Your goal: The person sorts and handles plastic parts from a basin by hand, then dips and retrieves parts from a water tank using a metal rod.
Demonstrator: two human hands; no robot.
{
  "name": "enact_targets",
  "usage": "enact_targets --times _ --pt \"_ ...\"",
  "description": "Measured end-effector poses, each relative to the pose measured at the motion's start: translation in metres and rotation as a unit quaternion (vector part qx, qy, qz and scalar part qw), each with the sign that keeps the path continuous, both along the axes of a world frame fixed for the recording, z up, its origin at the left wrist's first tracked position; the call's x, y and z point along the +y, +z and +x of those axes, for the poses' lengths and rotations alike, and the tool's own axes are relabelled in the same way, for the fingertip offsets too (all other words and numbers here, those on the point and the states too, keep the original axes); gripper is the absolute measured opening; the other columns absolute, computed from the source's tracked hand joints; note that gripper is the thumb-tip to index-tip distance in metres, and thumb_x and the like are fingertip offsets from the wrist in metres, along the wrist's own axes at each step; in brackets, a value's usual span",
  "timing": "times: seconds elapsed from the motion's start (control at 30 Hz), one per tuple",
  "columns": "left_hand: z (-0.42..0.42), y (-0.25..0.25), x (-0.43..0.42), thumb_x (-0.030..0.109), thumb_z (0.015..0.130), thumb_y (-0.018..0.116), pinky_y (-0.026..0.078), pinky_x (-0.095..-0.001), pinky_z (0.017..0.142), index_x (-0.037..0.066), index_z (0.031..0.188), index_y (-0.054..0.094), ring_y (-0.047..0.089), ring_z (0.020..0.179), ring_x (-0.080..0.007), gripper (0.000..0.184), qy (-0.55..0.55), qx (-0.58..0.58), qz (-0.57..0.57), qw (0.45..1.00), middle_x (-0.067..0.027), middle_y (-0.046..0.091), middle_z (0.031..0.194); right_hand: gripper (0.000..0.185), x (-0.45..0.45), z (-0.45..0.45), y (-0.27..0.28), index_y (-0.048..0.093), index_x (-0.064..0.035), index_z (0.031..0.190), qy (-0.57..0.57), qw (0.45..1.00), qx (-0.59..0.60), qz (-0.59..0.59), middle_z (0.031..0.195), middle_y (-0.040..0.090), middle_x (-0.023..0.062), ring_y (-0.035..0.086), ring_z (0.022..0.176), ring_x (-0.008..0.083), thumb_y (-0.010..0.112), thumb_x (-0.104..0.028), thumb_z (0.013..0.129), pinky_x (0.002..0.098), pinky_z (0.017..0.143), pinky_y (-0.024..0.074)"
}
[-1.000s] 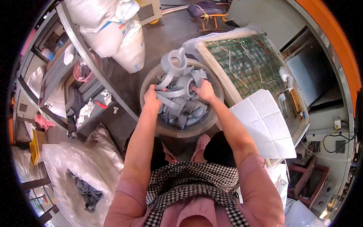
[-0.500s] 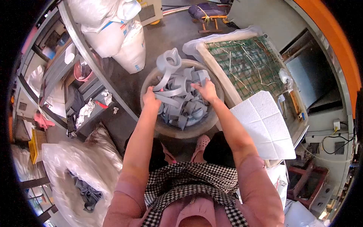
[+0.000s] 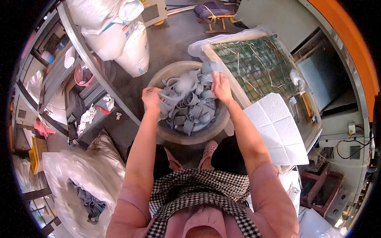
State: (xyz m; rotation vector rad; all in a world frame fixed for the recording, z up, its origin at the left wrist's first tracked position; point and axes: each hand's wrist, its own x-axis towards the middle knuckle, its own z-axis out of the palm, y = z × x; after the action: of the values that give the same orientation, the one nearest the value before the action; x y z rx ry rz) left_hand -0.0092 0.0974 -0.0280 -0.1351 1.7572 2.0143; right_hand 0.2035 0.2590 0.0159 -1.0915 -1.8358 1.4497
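Observation:
A round tub (image 3: 162, 73) on the floor in front of me holds many grey plastic parts (image 3: 190, 115), some ring-shaped, some like curved strips. Over the tub's left side, my left hand (image 3: 151, 99) is closed on a grey plastic strip (image 3: 172, 94) that is smeared by motion. My right hand (image 3: 222, 88), at the tub's right rim, grips a grey plastic ring (image 3: 210, 67) between thumb and fingers. The far side of that ring is blurred.
Right of the tub stands a pale crate (image 3: 208, 51) with green netting (image 3: 250, 67); a white foam sheet (image 3: 276, 129) leans over its near end. White sacks (image 3: 133, 51) stand at the back left. A metal rack (image 3: 85, 51) is left, with an open plastic bag (image 3: 59, 178) nearer me.
My hands have moved apart. The left went outward with its strip, now blurred; the right rose slightly with a ring. The part that stuck up above the tub's far rim has come down.

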Motion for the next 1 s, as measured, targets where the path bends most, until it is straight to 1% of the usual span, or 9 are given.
enact_targets --times 0.07,0.13,0.27,0.37,0.63,0.73,0.77,0.83,1.0 --pt "0.021 0.008 0.004 0.01 0.079 0.062 0.045 -0.0296 0.046 0.007 0.091 0.058 0.058 0.065 -0.0172 0.013 -0.17 0.086 -0.109 0.976 -0.0082 0.061 0.076 0.044 -0.017 -0.01 0.007 0.051 0.0057 0.1 0.008 0.998 -0.001 0.062 0.057 0.056 0.0169 0.057 0.043 0.0276 0.043 -0.037 0.094 0.039 0.043 0.0455" --pt "0.036 -0.006 0.011 0.019 0.081 0.065 0.042 -0.0273 0.043 0.01 0.09 0.059 0.057 0.062 -0.0128 0.014 -0.239 0.14 -0.07 0.958 -0.0052 0.061 0.071 0.037 -0.035 -0.027 -0.007 0.051 0.0035 0.094 -0.018 0.975 -0.014 0.221 0.064 0.056 0.0268 0.055 0.065 0.0484 0.043 -0.033 0.094 0.0497 0.056 0.0451" --pt "0.057 0.009 0.018 0.027 0.081 0.069 0.038 -0.0239 0.059 0.005 0.084 0.06 0.046 0.068 -0.0076 0.024 -0.25 0.216 0.027 0.944 0.0003 0.057 0.073 0.036 -0.069 -0.04 -0.013 0.048 0.0021 0.099 0.12 0.929 -0.118 0.33 0.063 0.057 0.0262 0.058 0.064 0.0437 0.043 -0.034 0.093 0.0515 0.056 0.0452" --pt "0.057 0.012 0.013 0.029 0.081 0.069 0.039 -0.0246 0.059 0.006 0.086 0.06 0.047 0.069 -0.0082 0.025 -0.264 0.05 0.1 0.958 -0.0001 0.057 0.076 0.033 -0.076 -0.044 -0.012 0.043 0.0018 0.098 0.154 0.93 -0.095 0.321 0.064 0.058 0.0255 0.058 0.064 0.0436 0.042 -0.031 0.093 0.0518 0.057 0.0448" --pt "0.059 0.026 0.008 0.029 0.08 0.07 0.041 -0.025 0.054 0.003 0.083 0.061 0.051 0.062 -0.0086 0.027 -0.26 0.014 0.122 0.958 -0.0008 0.058 0.073 0.033 -0.079 -0.043 -0.015 0.044 0.0026 0.104 0.19 0.925 -0.119 0.308 0.071 0.059 0.0268 0.057 0.067 0.0452 0.042 -0.029 0.093 0.0521 0.061 0.0441" --pt "0.053 0.038 0.007 0.027 0.08 0.069 0.04 -0.0248 0.051 0.0 0.077 0.061 0.05 0.058 -0.0077 0.028 -0.263 0.088 0.094 0.956 0.0 0.057 0.065 0.033 -0.08 -0.047 -0.007 0.047 0.0023 0.102 0.196 0.948 -0.014 0.252 0.076 0.059 0.0276 0.056 0.072 0.0457 0.042 -0.029 0.094 0.0509 0.063 0.0436" --pt "0.051 0.049 0.007 0.026 0.08 0.069 0.038 -0.0246 0.049 0.0 0.072 0.06 0.048 0.056 -0.0069 0.028 -0.236 0.144 0.079 0.958 0.0001 0.056 0.062 0.033 -0.085 -0.045 0.012 0.051 0.0025 0.095 0.197 0.978 -0.008 0.07 0.081 0.058 0.0287 0.055 0.079 0.0468 0.043 -0.03 0.094 0.0505 0.066 0.0426" --pt "0.049 0.059 0.007 0.025 0.08 0.068 0.034 -0.0249 0.045 0.0 0.062 0.055 0.044 0.053 -0.0051 0.034 -0.181 0.266 0.054 0.945 0.0009 0.053 0.056 0.034 -0.084 -0.053 0.011 0.052 0.0023 0.093 0.189 0.973 0.001 0.135 0.082 0.058 0.0292 0.054 0.081 0.047 0.043 -0.031 0.094 0.0502 0.067 0.0424" --pt "0.045 0.076 -0.004 0.023 0.082 0.067 0.034 -0.0217 0.048 0.003 0.07 0.06 0.042 0.055 -0.002 0.025 -0.18 0.225 0.086 0.954 0.0038 0.054 0.062 0.04 -0.098 -0.064 0.026 0.054 0.0011 0.085 0.112 0.961 -0.055 0.245 0.082 0.058 0.0294 0.055 0.081 0.047 0.04 -0.035 0.095 0.0514 0.069 0.0428"
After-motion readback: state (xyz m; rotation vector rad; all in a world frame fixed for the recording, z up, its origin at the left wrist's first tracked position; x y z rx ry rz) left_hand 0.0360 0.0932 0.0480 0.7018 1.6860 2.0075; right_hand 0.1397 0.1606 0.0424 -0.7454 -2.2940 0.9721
